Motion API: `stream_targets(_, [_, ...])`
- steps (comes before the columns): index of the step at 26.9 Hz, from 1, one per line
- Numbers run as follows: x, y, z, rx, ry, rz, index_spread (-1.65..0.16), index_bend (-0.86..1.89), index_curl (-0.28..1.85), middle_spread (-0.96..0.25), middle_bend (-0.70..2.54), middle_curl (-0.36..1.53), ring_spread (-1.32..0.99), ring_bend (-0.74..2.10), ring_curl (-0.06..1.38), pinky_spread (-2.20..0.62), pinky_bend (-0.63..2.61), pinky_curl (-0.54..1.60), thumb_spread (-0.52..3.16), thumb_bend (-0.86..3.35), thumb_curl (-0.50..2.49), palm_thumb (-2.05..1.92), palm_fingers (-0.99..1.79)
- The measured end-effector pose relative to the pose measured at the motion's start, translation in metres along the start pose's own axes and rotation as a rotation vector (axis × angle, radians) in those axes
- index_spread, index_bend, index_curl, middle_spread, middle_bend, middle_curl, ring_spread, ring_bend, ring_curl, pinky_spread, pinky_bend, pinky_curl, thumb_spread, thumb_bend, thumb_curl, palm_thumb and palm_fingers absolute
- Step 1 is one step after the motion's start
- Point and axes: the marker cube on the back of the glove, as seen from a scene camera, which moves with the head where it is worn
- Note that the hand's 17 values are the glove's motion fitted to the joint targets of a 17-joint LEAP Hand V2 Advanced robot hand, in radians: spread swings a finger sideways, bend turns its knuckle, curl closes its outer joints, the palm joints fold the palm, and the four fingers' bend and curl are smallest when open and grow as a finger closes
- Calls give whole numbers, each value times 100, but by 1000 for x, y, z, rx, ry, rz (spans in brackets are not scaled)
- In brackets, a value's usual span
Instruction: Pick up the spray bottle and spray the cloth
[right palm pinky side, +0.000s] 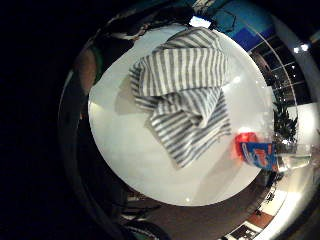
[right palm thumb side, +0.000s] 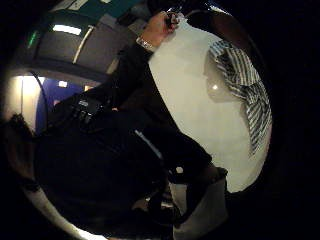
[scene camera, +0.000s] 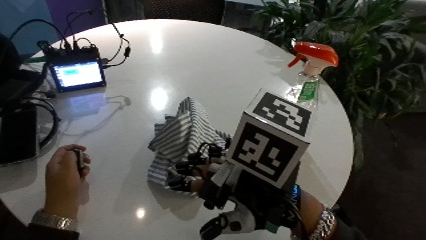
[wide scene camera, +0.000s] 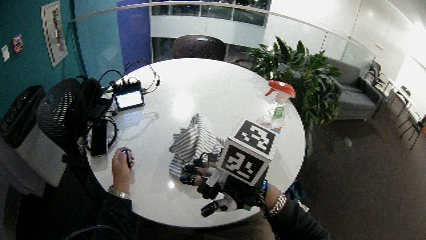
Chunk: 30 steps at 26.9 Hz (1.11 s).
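Observation:
A grey-and-white striped cloth (scene camera: 183, 132) (wide scene camera: 194, 142) lies crumpled near the middle of the round white table (scene camera: 200, 60). A clear spray bottle (scene camera: 307, 75) (wide scene camera: 276, 105) with an orange-red trigger head stands upright near the table's right edge. My gloved right hand (scene camera: 200, 172) (wide scene camera: 196, 175) hovers at the near end of the cloth with its fingers loosely bent and nothing in them. Both palm views show the cloth (right palm pinky side: 185, 105) (right palm thumb side: 245, 85) from some way off. The little finger side view also shows the bottle (right palm pinky side: 255, 150) beyond the cloth.
The person's bare left hand (scene camera: 63, 177) rests on the table at the near left, holding a small dark object. A small lit screen (scene camera: 76, 74) with cables sits at the far left, with a black box (scene camera: 16, 132) nearer. Plants (scene camera: 359, 55) stand beyond the table's right edge.

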Motion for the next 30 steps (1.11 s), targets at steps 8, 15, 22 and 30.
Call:
stream_targets(8, [1,0,0,-3,5,1,-37,24,19,-10,28,16,-11,28,15,15,28,15,74,11,10,27,56])
stream_targets(15, [0,0,1,0,11,3,-42,21,24,-11,26,20,-13,26,18,18,25,19,91,7,13,29,57])
stream_targets(22, [6,1,-1,16,34,32,-44,18,27,-12,23,24,-14,24,20,19,22,22,99,4,16,31,57])
stream_targets(30, [45,7,-13,70,81,183,-44,17,28,-12,19,26,-14,25,23,19,21,25,104,1,19,35,60])
